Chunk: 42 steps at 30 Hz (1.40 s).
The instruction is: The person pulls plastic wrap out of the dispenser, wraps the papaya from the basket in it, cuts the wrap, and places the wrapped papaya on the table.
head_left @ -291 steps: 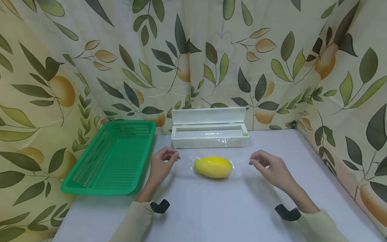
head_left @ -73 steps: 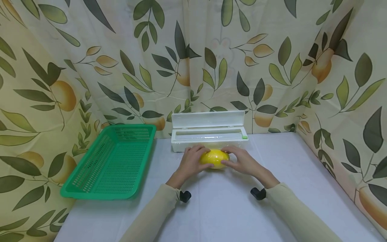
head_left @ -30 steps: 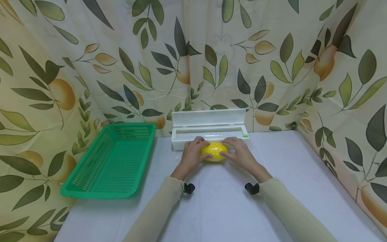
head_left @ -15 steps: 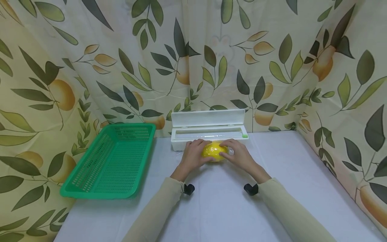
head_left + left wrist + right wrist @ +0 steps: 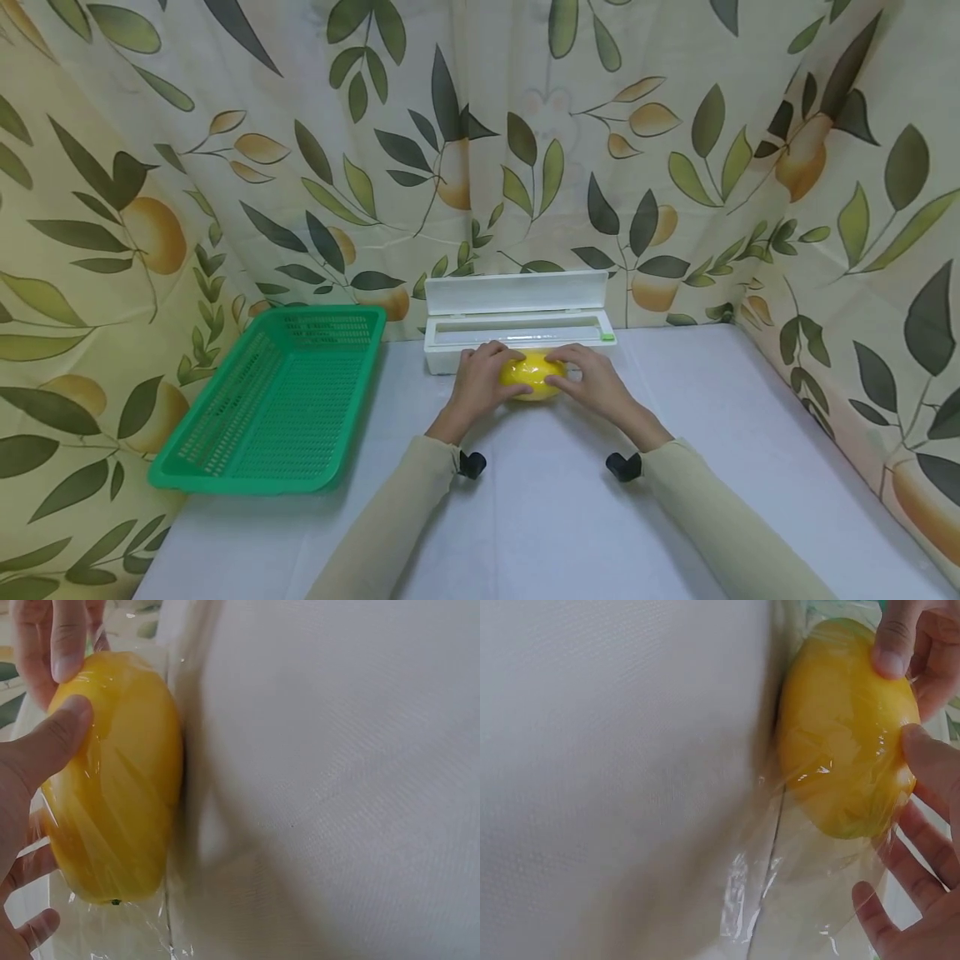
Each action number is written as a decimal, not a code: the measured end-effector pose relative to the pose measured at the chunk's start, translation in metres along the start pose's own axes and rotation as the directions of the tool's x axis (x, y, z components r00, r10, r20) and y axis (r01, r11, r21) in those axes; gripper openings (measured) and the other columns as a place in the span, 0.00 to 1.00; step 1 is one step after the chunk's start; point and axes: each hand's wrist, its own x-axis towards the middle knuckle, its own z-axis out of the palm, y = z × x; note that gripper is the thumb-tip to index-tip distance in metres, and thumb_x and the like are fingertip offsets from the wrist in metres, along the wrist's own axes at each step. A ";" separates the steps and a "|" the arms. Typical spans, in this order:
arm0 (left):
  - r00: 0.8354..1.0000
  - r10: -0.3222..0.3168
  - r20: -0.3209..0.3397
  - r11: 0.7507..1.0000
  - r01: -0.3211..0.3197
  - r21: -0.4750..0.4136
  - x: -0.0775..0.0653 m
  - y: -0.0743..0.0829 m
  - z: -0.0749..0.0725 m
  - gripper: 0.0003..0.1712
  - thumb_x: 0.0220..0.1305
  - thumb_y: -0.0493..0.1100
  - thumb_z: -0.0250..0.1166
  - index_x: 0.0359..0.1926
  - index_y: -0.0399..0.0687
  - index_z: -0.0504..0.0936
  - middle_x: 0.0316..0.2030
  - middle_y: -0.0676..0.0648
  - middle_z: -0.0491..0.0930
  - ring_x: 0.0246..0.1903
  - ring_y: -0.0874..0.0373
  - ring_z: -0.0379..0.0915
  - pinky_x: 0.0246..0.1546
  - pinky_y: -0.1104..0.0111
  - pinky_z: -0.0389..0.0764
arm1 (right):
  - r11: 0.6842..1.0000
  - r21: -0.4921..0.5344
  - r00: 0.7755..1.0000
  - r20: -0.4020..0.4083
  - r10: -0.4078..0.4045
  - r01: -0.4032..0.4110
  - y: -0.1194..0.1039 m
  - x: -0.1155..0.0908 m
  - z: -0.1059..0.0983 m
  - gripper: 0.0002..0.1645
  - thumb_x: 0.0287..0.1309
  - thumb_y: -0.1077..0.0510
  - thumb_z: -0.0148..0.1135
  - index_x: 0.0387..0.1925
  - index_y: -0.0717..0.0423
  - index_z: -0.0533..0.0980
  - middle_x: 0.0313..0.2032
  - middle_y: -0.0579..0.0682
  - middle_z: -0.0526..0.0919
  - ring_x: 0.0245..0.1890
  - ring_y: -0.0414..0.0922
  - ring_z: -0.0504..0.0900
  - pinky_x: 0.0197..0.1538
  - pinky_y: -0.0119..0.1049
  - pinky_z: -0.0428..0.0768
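Cloth printed with leaves is hanging behind a white-covered table. Toward the left, a green basket is lying near a white box, whose lid is standing raised. Just in front of the box, the left hand and the right hand are facing each other, both grasping one yellow fruit with thumb and fingers. The fruit is lying directly between them, its long axis running left to right, with a hand at either end and neither clearly nearer. Whether it is touching the tabletop, I cannot tell. Clear film is covering its skin and extending loosely past its right end. A small green tab is showing at the box's right end.
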 end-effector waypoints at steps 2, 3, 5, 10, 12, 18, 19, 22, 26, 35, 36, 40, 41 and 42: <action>1.000 -0.007 0.009 1.000 0.007 0.001 0.000 0.001 -0.001 0.33 0.51 0.66 0.78 0.55 0.57 0.86 0.51 0.51 0.82 0.52 0.57 0.76 0.50 0.58 0.70 | 1.000 0.006 1.000 0.016 -0.008 0.008 0.000 0.000 -0.003 0.23 0.58 0.55 0.76 0.54 0.57 0.82 0.55 0.56 0.84 0.56 0.56 0.81 0.61 0.55 0.77; 1.000 -0.011 0.014 1.000 0.011 0.004 0.000 0.001 -0.002 0.33 0.51 0.66 0.78 0.55 0.57 0.86 0.51 0.51 0.82 0.52 0.57 0.76 0.50 0.58 0.70 | 1.000 0.006 1.000 0.026 -0.016 0.016 -0.001 0.001 -0.005 0.23 0.59 0.55 0.76 0.55 0.57 0.82 0.55 0.56 0.84 0.56 0.56 0.81 0.61 0.55 0.78; 0.999 -0.023 0.032 1.000 0.023 0.014 0.000 0.001 -0.003 0.33 0.51 0.66 0.77 0.55 0.58 0.86 0.51 0.52 0.82 0.52 0.57 0.76 0.51 0.58 0.70 | 1.000 0.001 0.999 0.039 -0.031 0.031 -0.001 0.001 -0.010 0.23 0.59 0.56 0.75 0.55 0.57 0.82 0.54 0.55 0.85 0.56 0.56 0.82 0.60 0.54 0.79; 0.997 -0.044 0.060 0.999 0.044 -0.002 0.001 0.003 -0.005 0.33 0.52 0.66 0.77 0.56 0.58 0.86 0.51 0.53 0.82 0.52 0.57 0.75 0.52 0.58 0.68 | 0.999 -0.053 1.000 0.002 -0.011 0.011 0.004 0.001 -0.026 0.21 0.60 0.59 0.75 0.54 0.56 0.82 0.55 0.56 0.84 0.58 0.57 0.81 0.60 0.57 0.78; 0.997 -0.047 0.064 0.999 0.048 -0.012 0.002 0.004 -0.006 0.33 0.52 0.66 0.78 0.56 0.58 0.86 0.51 0.53 0.81 0.52 0.57 0.75 0.52 0.58 0.68 | 0.997 -0.077 0.999 -0.040 -0.006 0.003 0.008 0.001 -0.032 0.20 0.60 0.61 0.74 0.53 0.56 0.82 0.55 0.57 0.84 0.58 0.58 0.80 0.61 0.59 0.77; 0.995 -0.056 0.077 0.998 0.058 -0.017 0.003 0.003 -0.005 0.33 0.52 0.65 0.78 0.56 0.59 0.86 0.51 0.53 0.81 0.52 0.58 0.75 0.52 0.59 0.67 | 0.992 -0.127 0.991 -0.135 -0.017 0.000 0.027 0.002 -0.040 0.22 0.59 0.62 0.74 0.55 0.60 0.80 0.60 0.62 0.80 0.63 0.62 0.75 0.64 0.63 0.72; 0.995 -0.058 0.079 0.998 0.060 -0.014 0.003 0.002 -0.005 0.33 0.51 0.66 0.78 0.57 0.59 0.86 0.51 0.53 0.81 0.53 0.58 0.75 0.53 0.59 0.67 | 0.992 -0.129 0.991 -0.135 -0.007 -0.011 0.030 0.002 -0.042 0.23 0.59 0.62 0.74 0.56 0.60 0.80 0.62 0.62 0.78 0.64 0.62 0.73 0.65 0.64 0.70; 0.995 -0.061 0.076 0.998 0.062 -0.005 0.003 0.002 -0.004 0.33 0.51 0.66 0.78 0.57 0.60 0.86 0.51 0.54 0.81 0.53 0.58 0.75 0.53 0.60 0.67 | 0.989 -0.129 0.993 -0.105 0.054 -0.067 0.039 0.004 -0.045 0.28 0.61 0.59 0.73 0.61 0.60 0.77 0.68 0.64 0.72 0.69 0.65 0.68 0.68 0.66 0.65; 0.995 -0.065 0.075 0.998 0.065 -0.005 0.004 0.001 -0.004 0.33 0.51 0.66 0.78 0.57 0.61 0.86 0.51 0.55 0.82 0.53 0.59 0.75 0.52 0.60 0.67 | 0.981 -0.116 0.988 -0.035 0.152 -0.155 0.051 0.006 -0.049 0.35 0.63 0.56 0.71 0.68 0.61 0.71 0.74 0.66 0.63 0.73 0.67 0.61 0.70 0.66 0.61; 0.994 -0.074 0.077 0.997 0.075 -0.020 0.004 0.003 -0.006 0.33 0.50 0.65 0.79 0.56 0.61 0.86 0.51 0.55 0.82 0.52 0.59 0.75 0.52 0.60 0.67 | 0.958 -0.087 0.961 0.018 0.276 -0.274 0.070 0.011 -0.049 0.43 0.64 0.54 0.71 0.74 0.60 0.64 0.77 0.63 0.59 0.75 0.67 0.58 0.71 0.65 0.60; 0.994 -0.075 0.078 0.997 0.077 -0.020 0.004 0.003 -0.006 0.33 0.50 0.65 0.79 0.56 0.61 0.86 0.51 0.55 0.82 0.52 0.59 0.75 0.52 0.60 0.67 | 0.957 -0.085 0.960 0.016 0.280 -0.277 0.071 0.011 -0.049 0.43 0.64 0.54 0.71 0.74 0.60 0.64 0.77 0.62 0.59 0.75 0.66 0.58 0.71 0.65 0.60; 0.994 -0.079 0.078 0.997 0.080 -0.015 0.004 0.003 -0.006 0.33 0.49 0.65 0.79 0.56 0.60 0.86 0.51 0.55 0.82 0.52 0.59 0.75 0.52 0.60 0.67 | 0.953 -0.080 0.956 0.017 0.294 -0.292 0.076 0.010 -0.049 0.43 0.63 0.52 0.71 0.74 0.59 0.64 0.77 0.61 0.60 0.74 0.67 0.58 0.71 0.65 0.59; 0.994 -0.079 0.079 0.997 0.080 -0.009 0.004 0.003 -0.006 0.34 0.49 0.65 0.79 0.56 0.61 0.86 0.51 0.55 0.82 0.52 0.59 0.75 0.52 0.61 0.67 | 0.951 -0.076 0.954 0.020 0.300 -0.298 0.077 0.010 -0.049 0.43 0.64 0.51 0.72 0.74 0.59 0.64 0.77 0.60 0.60 0.75 0.66 0.58 0.71 0.66 0.59; 0.993 -0.081 0.080 0.997 0.082 -0.006 0.004 0.003 -0.006 0.34 0.48 0.65 0.79 0.56 0.61 0.86 0.51 0.55 0.82 0.52 0.59 0.75 0.52 0.61 0.67 | 0.950 -0.074 0.952 0.024 0.305 -0.302 0.077 0.010 -0.049 0.43 0.64 0.51 0.72 0.74 0.59 0.64 0.77 0.60 0.60 0.75 0.66 0.58 0.71 0.66 0.59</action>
